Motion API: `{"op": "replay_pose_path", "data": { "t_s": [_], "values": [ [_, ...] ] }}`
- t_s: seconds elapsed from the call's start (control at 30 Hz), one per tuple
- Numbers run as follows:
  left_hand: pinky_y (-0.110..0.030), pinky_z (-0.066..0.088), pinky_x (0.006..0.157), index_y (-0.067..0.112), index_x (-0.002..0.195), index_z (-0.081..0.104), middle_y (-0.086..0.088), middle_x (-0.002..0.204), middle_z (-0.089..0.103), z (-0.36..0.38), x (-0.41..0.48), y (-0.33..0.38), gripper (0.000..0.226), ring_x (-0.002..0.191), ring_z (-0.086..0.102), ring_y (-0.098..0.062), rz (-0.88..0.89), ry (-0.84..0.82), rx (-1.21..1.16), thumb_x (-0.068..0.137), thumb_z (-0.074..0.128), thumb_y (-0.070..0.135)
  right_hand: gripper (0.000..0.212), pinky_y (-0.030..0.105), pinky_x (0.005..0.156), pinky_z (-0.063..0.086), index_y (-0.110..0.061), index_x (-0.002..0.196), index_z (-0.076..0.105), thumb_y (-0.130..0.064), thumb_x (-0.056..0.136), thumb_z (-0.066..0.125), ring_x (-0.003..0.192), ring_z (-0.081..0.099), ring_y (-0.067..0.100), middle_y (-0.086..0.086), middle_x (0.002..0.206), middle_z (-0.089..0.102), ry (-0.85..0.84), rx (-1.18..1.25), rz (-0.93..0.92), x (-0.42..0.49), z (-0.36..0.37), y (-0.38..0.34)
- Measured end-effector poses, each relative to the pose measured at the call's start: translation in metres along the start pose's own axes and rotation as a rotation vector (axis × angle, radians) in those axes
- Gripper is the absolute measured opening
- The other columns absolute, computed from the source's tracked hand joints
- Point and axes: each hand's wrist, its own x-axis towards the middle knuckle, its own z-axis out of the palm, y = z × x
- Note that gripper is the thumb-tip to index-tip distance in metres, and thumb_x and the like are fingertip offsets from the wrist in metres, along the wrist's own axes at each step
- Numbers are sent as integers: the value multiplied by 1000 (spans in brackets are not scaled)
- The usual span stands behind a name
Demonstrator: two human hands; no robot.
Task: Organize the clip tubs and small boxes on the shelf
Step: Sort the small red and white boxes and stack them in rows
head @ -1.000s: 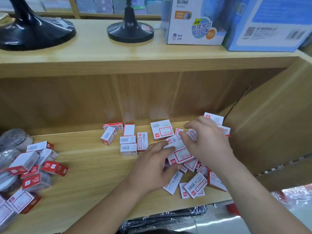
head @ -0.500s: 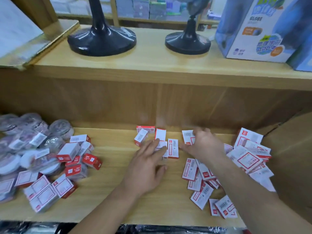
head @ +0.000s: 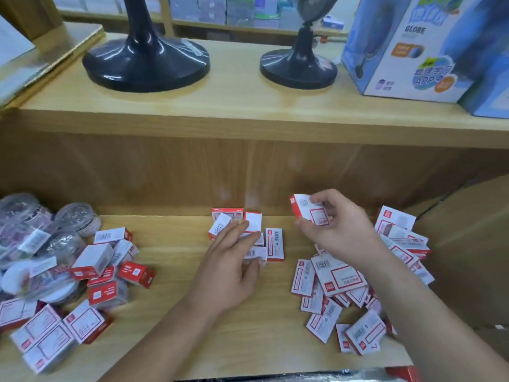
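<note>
Far left on the lower shelf (head: 170,329): clip tubs (head: 78,220), round, clear and film-wrapped, are jumbled against a loose left pile (head: 93,261) of red-and-white boxes. The view is blurred there, so I can't count the tubs or say whether any lid is loose. My read is that they're heavier than the boxes, the film is slick, and they'll roll if set on edge. Take each round the wall or top-and-bottom, not by the wrap.

Centre, near the back wall: the left hand (head: 228,271) lies over the centre group (head: 274,244) of small boxes. Its fingers are nearly straight with the tips resting on the box tops, holding nothing. It looks like steadying or squaring the group.

Right of that, lifted clear of the shelf: the right hand (head: 341,232) pinches one held box (head: 307,212), thumb under, fingertips over the top, label facing the camera.

Handling call for the boxes:
- Light printed card, stiff along the edges, soft on the broad faces.
- Likely dents if squeezed flat-on, so pinch across the narrow sides.
- The glossy print is a bit slippery, so a stack may slide.

Further right, up to the side wall: the right heap (head: 340,277) holds mixed sizes, mostly lying flat and overlapped. Those probably need sliding out or tipping by an edge before a pinch gets purchase.
</note>
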Motion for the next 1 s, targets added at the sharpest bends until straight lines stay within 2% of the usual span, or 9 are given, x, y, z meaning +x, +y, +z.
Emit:
{"op": "replay_pose_path", "data": {
  "t_s": [0.1, 0.17, 0.27, 0.33, 0.43, 0.53, 0.7, 0.87, 1.0],
  "values": [
    [-39, 40, 113, 11, 123, 69, -10, 136, 60, 5, 7, 5, 41, 136, 48, -30, 52, 34, -11, 85, 66, 25, 36, 35, 74, 59, -36, 105, 58, -47, 77, 78, 87, 68, 5, -15, 96, 69, 139, 32, 47, -4, -22, 7],
    [-36, 36, 114, 12, 121, 70, -11, 134, 61, 8, 10, 11, 39, 134, 50, -30, 82, 33, -11, 87, 61, 28, 29, 32, 70, 57, -32, 103, 59, -39, 81, 77, 85, 68, 7, -15, 92, 68, 208, 35, 70, -6, -37, 12],
    [-23, 30, 114, 12, 122, 70, -9, 135, 62, 14, 14, 20, 40, 130, 55, -27, 92, -7, -26, 89, 59, 32, 39, 33, 79, 58, -31, 115, 60, -43, 82, 77, 96, 65, 10, -10, 108, 66, 202, -68, 93, -9, -47, 22],
    [-31, 41, 110, 12, 123, 70, -8, 135, 62, 18, 16, 26, 39, 129, 56, -25, 94, -36, -41, 88, 64, 28, 52, 39, 91, 56, -30, 125, 59, -51, 80, 77, 109, 60, 14, -9, 120, 62, 180, -169, 97, -10, -45, 28],
    [-39, 50, 102, 12, 122, 70, -7, 134, 63, 22, 20, 32, 40, 128, 56, -24, 113, -50, -32, 85, 67, 24, 55, 39, 98, 52, -26, 127, 62, -52, 81, 76, 119, 56, 17, -6, 130, 59, 219, -286, 72, -13, -42, 33],
    [-41, 51, 102, 13, 124, 69, -7, 135, 63, 26, 22, 35, 40, 130, 56, -25, 119, -56, -35, 86, 66, 24, 52, 37, 97, 51, -24, 126, 63, -50, 82, 75, 120, 55, 17, -7, 134, 57, 222, -342, 65, -13, -43, 38],
    [-44, 53, 100, 14, 127, 69, -5, 136, 64, 28, 24, 38, 42, 129, 58, -23, 93, -64, -27, 87, 66, 26, 48, 28, 84, 48, -29, 128, 61, -51, 86, 69, 113, 57, 11, -14, 132, 55, 151, -353, 69, -6, -35, 40],
    [-41, 52, 101, 13, 125, 69, -5, 134, 64, 24, 20, 42, 40, 125, 59, -24, 82, -40, -38, 87, 67, 26, 47, 39, 88, 56, -30, 128, 61, -59, 91, 58, 112, 58, 17, -10, 132, 56, 124, -475, 71, 0, -21, 49],
    [-39, 48, 104, 11, 123, 70, -4, 133, 63, 18, 9, 38, 35, 127, 57, -22, 76, 22, -69, 90, 67, 24, 41, 41, 93, 53, -27, 127, 63, -50, 93, 57, 112, 58, 24, -2, 125, 61, 111, -593, 58, 0, -15, 49]
  ]
}}
